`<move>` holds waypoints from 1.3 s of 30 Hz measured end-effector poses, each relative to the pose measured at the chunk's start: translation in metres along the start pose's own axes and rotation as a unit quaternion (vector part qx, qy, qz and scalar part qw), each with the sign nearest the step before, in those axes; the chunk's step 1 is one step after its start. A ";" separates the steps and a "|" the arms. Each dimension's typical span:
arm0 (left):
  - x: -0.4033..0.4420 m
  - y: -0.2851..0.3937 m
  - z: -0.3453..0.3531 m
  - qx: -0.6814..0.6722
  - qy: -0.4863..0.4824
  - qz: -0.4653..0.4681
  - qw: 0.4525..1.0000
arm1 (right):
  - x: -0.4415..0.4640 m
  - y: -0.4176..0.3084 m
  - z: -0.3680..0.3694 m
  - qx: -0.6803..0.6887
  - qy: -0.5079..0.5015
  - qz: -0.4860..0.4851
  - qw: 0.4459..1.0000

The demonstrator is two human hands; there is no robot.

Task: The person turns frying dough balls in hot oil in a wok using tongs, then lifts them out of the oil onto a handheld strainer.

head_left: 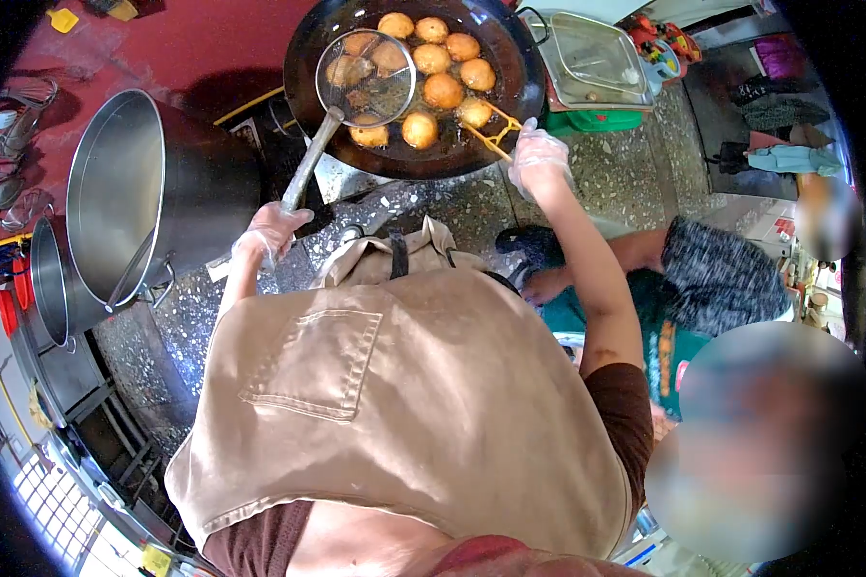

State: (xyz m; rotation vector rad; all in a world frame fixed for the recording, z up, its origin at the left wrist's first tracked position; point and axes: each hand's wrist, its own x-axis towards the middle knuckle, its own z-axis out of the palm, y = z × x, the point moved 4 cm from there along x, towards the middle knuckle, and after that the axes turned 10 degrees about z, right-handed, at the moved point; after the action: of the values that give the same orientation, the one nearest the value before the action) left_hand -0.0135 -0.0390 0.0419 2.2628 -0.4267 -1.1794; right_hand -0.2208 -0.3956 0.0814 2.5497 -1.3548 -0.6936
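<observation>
My left hand point(271, 231), in a clear plastic glove, is closed round the handle of a wire skimmer point(310, 162). The round mesh of the skimmer lies over the left part of a dark wok point(303, 58), with some fried balls seen through it. Several golden-brown balls point(443, 91) sit in oil in the wok. My right hand point(541, 159), gloved too, grips orange tongs point(498, 144) at the wok's lower right edge. The tips of the tongs are at a ball point(473, 112) near that edge.
Left of the wok stand a large metal pot point(115, 192) with a ladle in it and a smaller pot point(48, 279). A glass tray point(595, 62) is at the right, above a green container point(597, 121). Another person point(726, 279) is close on my right.
</observation>
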 end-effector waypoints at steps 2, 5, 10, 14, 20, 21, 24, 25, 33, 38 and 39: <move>0.000 -0.001 0.000 0.000 -0.004 -0.001 1.000 | 0.000 0.000 -0.001 -0.001 -0.002 -0.003 1.000; 0.000 -0.001 -0.001 -0.001 -0.004 -0.001 1.000 | -0.002 0.000 -0.002 -0.002 -0.001 -0.006 1.000; -0.001 -0.001 -0.001 -0.002 -0.002 0.002 1.000 | 0.002 0.000 0.003 0.000 0.018 -0.007 1.000; -0.002 0.000 -0.001 0.000 -0.002 -0.002 1.000 | -0.004 0.001 -0.003 0.021 0.010 -0.011 1.000; -0.001 0.000 -0.001 -0.001 -0.008 -0.003 1.000 | -0.001 0.004 0.004 0.022 0.027 -0.013 0.999; -0.001 0.000 -0.001 -0.001 -0.008 -0.003 1.000 | 0.000 0.004 0.005 0.026 0.036 -0.014 0.999; -0.002 0.001 -0.001 0.003 -0.009 -0.001 1.000 | 0.000 0.003 0.006 0.023 0.040 -0.018 0.999; -0.003 0.003 -0.001 0.004 -0.005 -0.001 1.000 | 0.000 0.003 0.006 0.023 0.040 -0.018 0.999; 0.000 -0.002 -0.001 -0.003 -0.004 0.003 1.000 | -0.004 0.003 0.003 0.023 0.055 -0.021 0.998; -0.002 0.001 -0.001 -0.009 -0.012 -0.001 1.000 | -0.002 0.003 0.005 0.027 0.056 -0.017 0.998; -0.001 -0.001 -0.001 -0.009 -0.013 -0.001 1.000 | -0.002 0.003 0.005 0.028 0.055 -0.015 0.998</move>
State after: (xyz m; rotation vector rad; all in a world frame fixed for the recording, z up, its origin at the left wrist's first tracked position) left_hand -0.0136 -0.0378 0.0425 2.2355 -0.4218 -1.2090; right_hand -0.2261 -0.3953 0.0784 2.6128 -1.3217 -0.5194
